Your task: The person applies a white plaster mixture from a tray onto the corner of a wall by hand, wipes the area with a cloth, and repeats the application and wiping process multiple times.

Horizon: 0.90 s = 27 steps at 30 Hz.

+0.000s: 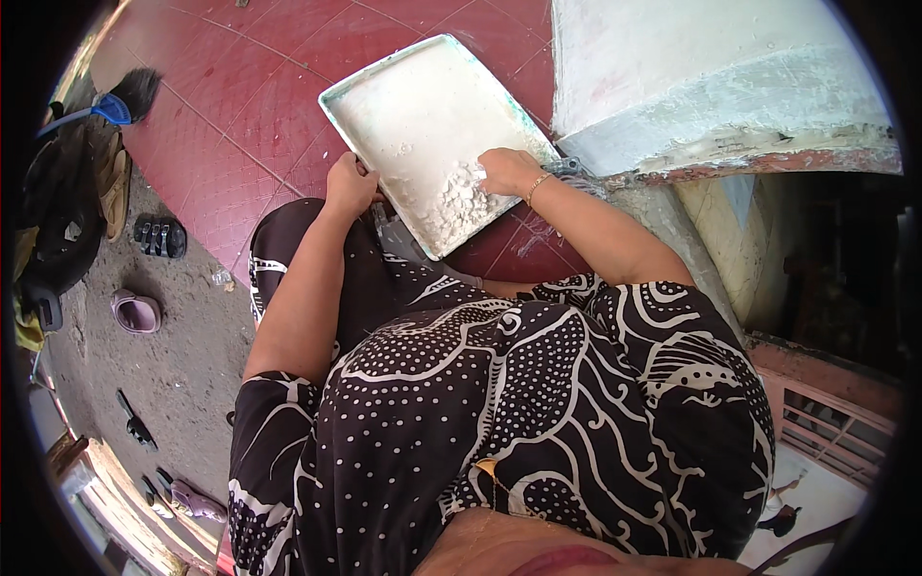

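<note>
A shallow rectangular white tray [437, 40] with greenish worn edges lies tilted across my view, in front of my knees. A smooth pale layer covers most of its bottom. White crumbly lumps [463, 204] are heaped in its near right part. My left hand [352, 185] is closed at the tray's left rim, with the fingertips partly hidden. Over the heap, my right hand [509, 175] reaches in from the right, its fingers bent together around some of the white lumps. A bracelet [538, 187] circles my right wrist.
Red floor tiles [230, 106] lie under the tray. A whitewashed ledge [720, 106] borders it on the right. At the left are a blue-handled broom [111, 108], dark sandals [159, 236] and a mauve clog [135, 312] on lower grey ground [197, 326].
</note>
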{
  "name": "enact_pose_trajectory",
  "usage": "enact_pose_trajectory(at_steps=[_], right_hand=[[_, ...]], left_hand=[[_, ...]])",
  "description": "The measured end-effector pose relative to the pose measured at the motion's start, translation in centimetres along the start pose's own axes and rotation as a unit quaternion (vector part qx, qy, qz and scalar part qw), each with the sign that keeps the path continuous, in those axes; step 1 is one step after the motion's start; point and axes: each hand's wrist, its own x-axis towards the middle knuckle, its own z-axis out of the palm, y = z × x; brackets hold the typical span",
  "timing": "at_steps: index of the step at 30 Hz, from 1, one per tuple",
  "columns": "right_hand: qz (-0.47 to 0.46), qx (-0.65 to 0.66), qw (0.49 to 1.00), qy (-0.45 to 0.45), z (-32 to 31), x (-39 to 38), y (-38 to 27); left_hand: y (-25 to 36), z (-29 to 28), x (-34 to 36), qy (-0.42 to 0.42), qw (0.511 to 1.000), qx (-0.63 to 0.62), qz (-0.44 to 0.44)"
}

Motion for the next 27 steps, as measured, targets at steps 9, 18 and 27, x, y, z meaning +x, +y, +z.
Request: enact_pose_trajectory(at_steps=[9,18,27], right_hand=[[0.033,0.028,0.998,-0.038,0.1,-0.4,-1.2],[-0.029,-0.026,0.998,0.04,-0.8,-3.5,-4.0],[-0.027,-0.095,0.981,0.168,-3.9,1.4,-0.5]], left_hand=[[0.2,-0.2,-0.1,-0.006,1.0,-0.005,-0.015],[0.4,-0.2,-0.2,-0.013,0.999,-0.019,-0.028],[-0.1,-0.2,0.0,-0.016,1.0,-0.008,-0.01]])
